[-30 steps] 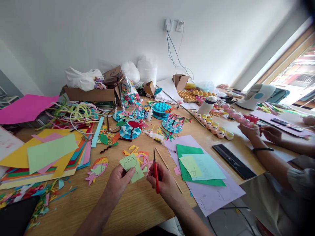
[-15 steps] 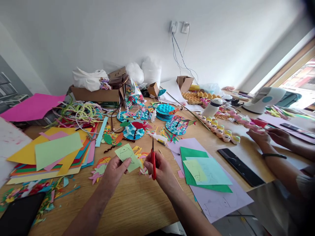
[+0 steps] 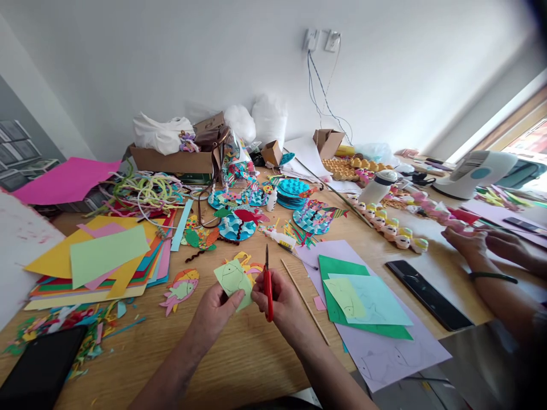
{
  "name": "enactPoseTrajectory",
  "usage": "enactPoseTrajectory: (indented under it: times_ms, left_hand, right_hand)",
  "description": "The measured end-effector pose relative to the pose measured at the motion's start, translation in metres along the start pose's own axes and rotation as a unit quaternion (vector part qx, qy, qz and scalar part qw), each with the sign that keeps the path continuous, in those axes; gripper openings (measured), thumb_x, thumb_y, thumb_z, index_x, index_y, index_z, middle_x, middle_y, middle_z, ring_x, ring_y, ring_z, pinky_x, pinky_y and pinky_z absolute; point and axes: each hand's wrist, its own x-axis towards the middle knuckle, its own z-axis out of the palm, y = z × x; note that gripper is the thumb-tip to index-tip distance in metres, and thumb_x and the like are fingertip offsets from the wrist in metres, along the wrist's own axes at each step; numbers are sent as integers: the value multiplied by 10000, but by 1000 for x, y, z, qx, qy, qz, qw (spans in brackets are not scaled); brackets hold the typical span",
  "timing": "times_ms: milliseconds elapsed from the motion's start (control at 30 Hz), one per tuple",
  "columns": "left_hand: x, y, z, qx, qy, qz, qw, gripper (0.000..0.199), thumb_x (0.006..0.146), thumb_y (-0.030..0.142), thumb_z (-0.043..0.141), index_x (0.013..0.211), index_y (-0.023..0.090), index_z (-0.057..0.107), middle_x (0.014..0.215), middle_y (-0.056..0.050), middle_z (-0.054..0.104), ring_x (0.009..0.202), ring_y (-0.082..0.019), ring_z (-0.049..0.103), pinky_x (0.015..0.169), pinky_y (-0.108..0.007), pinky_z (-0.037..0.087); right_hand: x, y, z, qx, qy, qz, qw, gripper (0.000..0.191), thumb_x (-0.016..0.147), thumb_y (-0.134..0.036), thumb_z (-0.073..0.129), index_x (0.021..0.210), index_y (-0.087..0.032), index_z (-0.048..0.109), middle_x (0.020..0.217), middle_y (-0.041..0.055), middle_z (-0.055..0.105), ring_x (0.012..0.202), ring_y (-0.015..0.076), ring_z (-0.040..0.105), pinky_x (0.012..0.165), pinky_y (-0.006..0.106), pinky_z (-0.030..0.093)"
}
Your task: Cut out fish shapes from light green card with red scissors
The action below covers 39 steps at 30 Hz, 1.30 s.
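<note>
Between the thumb and fingers of my left hand (image 3: 219,310) is a small light green paper (image 3: 233,277) with a fish drawn on it. My right hand (image 3: 280,296) is closed around red-handled scissors (image 3: 268,290), blades upright and apparently together. The fingertips of my right hand are close to the paper's right edge; whether they touch it I cannot tell. On the table behind the paper lie orange and yellow paper cutouts (image 3: 244,262), partly covered. A layered paper fish (image 3: 182,290) in orange, pink and green lies left of my hands.
Stacked coloured paper (image 3: 109,256) and scraps (image 3: 92,336) lie left. A wooden stick (image 3: 305,302), purple sheet (image 3: 397,356) and phone (image 3: 428,294) are on the right. Another person's hands (image 3: 470,245) work at far right. Blue wavy plates (image 3: 293,193) stand behind.
My left hand has brought the green paper rightward, closer to the scissors, uncovering the layered fish. The camera view has shifted slightly. My right hand still grips the scissors.
</note>
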Motion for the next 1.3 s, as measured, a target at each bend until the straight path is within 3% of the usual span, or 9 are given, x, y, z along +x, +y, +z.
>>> enactPoseTrajectory:
  times_ms: [333,667,867,1133,1300]
  left_hand:
    - [-3,-1,1,4,14,0,1000,143,568,307,671,666,208,700,622,-33,712,639,-232,626,440,-257,400]
    - [5,7,2,3,2,17,1000,187,612,327,641,717,178,683,706,-34,708,589,-172,558,460,-241,387]
    - [10,11,2,-5,11,22,1000,191,634,339,664,691,158,640,584,16,594,522,-122,467,463,-227,377]
    - [-2,18,-5,-118,-6,58,991,206,769,378,602,773,173,619,660,15,577,574,-118,468,489,-226,402]
    - [-4,18,-4,-82,18,76,994,102,725,273,636,730,173,615,566,47,522,521,-92,420,482,-208,368]
  right_hand:
    - [-12,3,-3,-32,23,0,999,295,667,-368,712,769,-201,491,658,-32,513,548,103,434,471,215,345]
    - [-24,-8,-9,26,41,-7,999,337,708,-461,683,816,-179,532,711,-10,546,549,95,429,512,228,368]
    - [-7,-21,1,54,14,-9,998,316,630,-310,752,804,-182,522,743,-25,542,552,80,455,493,209,368]
    - [-1,-32,17,106,41,-21,993,307,622,-298,725,806,-189,505,672,-50,529,508,67,440,459,198,357]
    - [2,-27,24,117,40,-36,992,307,627,-302,717,812,-189,501,692,-46,534,523,74,455,478,209,392]
